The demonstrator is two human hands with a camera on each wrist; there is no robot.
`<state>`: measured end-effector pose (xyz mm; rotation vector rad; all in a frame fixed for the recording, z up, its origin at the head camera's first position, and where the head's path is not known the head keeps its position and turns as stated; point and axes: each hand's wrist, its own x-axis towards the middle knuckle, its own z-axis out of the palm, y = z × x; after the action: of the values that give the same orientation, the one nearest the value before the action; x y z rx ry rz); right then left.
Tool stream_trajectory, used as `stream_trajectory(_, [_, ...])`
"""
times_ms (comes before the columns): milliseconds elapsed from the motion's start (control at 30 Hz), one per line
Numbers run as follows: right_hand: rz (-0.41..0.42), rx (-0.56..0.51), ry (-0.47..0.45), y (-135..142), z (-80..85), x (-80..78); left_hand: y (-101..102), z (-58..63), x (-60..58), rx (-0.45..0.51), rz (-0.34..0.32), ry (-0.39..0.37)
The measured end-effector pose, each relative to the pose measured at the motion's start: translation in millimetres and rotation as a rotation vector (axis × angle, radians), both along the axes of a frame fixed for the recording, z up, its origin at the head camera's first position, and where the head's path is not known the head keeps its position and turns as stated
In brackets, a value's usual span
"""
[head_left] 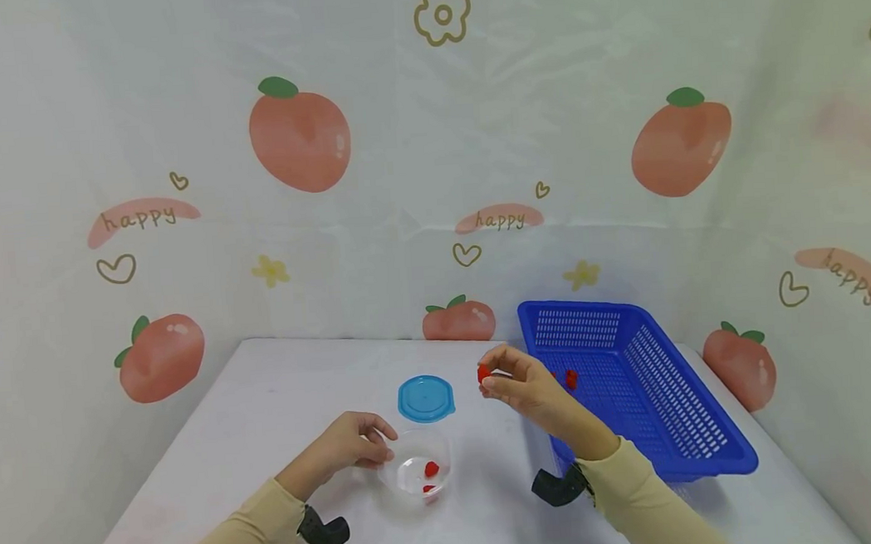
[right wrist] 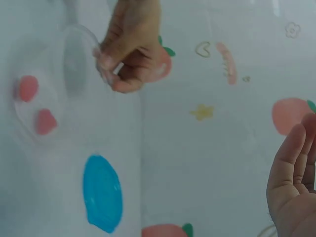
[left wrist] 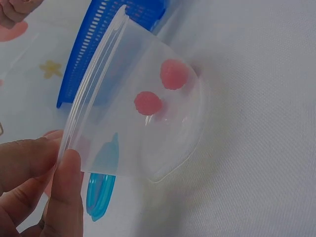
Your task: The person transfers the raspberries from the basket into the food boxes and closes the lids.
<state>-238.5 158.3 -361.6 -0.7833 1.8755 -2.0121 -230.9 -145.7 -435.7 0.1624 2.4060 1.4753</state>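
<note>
A clear round plastic container (head_left: 398,484) stands on the table with two small, bumpy red berries (left wrist: 148,103) inside. My left hand (head_left: 356,440) pinches its rim; the left wrist view shows thumb and fingers on either side of the edge. Raised between the container and the blue basket, my right hand (head_left: 520,382) pinches another red berry (head_left: 482,373) between thumb and fingertips. In the right wrist view that berry is out of sight and only part of the hand (right wrist: 298,182) shows. Behind the container lies a translucent blue lid (head_left: 425,398).
To the right stands a blue slotted plastic basket (head_left: 701,405), its near side partly behind my right forearm. More red berries (head_left: 572,378) lie in it. A white cloth backdrop (head_left: 391,158) printed with fruit rises behind the white table (head_left: 292,380).
</note>
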Motion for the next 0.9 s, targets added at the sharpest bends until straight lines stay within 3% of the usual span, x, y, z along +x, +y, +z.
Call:
stream_trajectory(300, [0.081,0.061,-0.036,-23.3,-33.9,7.9,0.4,0.5,0.7,-0.004,0.012,0.002])
stream_trajectory(633, [0.042,0.148,-0.151,-34.6,-67.4,12.9,0.3,0.4,0.6,0.009,-0.004,0.006])
stream_trajectory(900, [-0.003,0.199,-0.167,-38.1,-79.6,13.5,0.8,0.8,1.0,-0.007,0.011,0.004])
